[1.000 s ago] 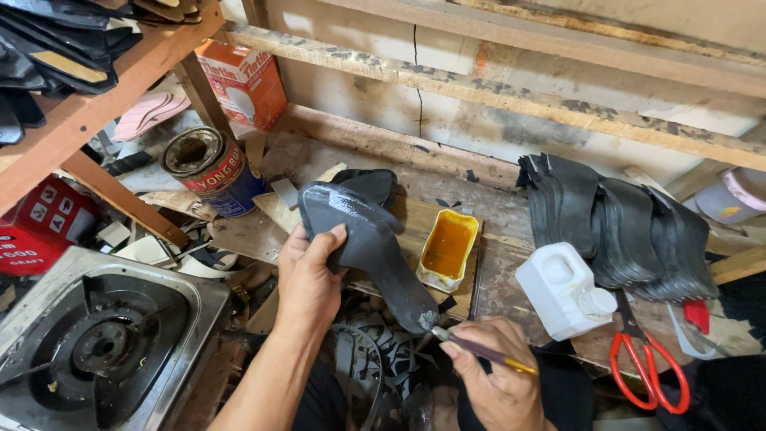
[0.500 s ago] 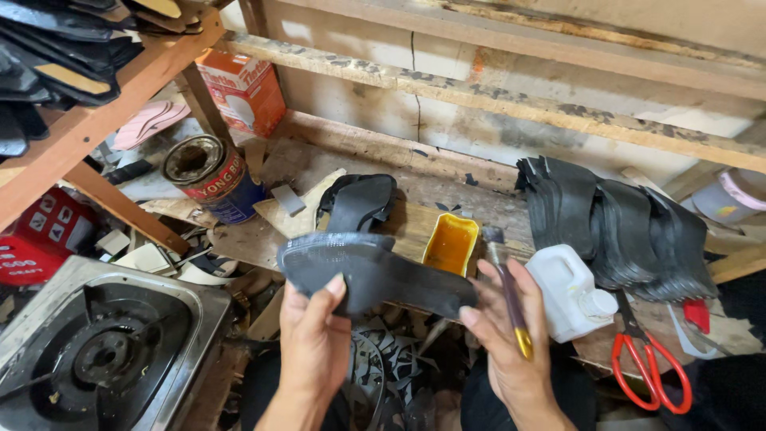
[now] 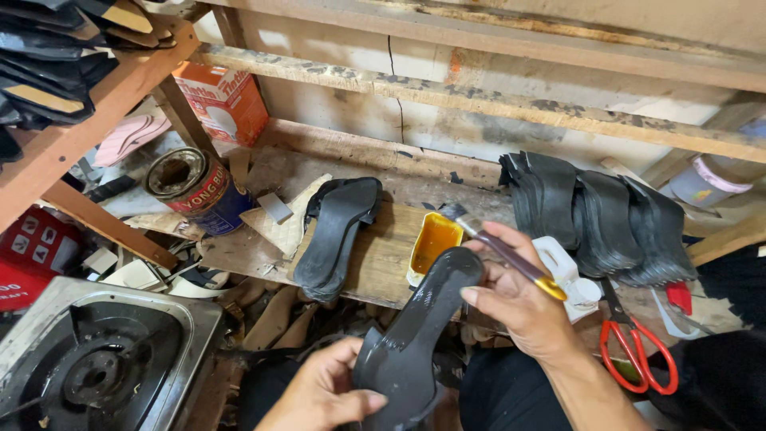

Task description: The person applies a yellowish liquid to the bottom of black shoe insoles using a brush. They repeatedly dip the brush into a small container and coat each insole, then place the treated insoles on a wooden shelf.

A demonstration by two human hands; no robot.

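The left hand is gripping the sole's heel end, tilting its face upward at lower centre. The right hand is steadying the toe while pinching a brush clear of the glue tub.

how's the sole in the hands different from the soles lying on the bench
The held sole is a single piece, tilted up off the bench, gripped by the left hand and steadied by the right hand. The bench soles lie stacked flat, untouched. Both are black, the same shape.
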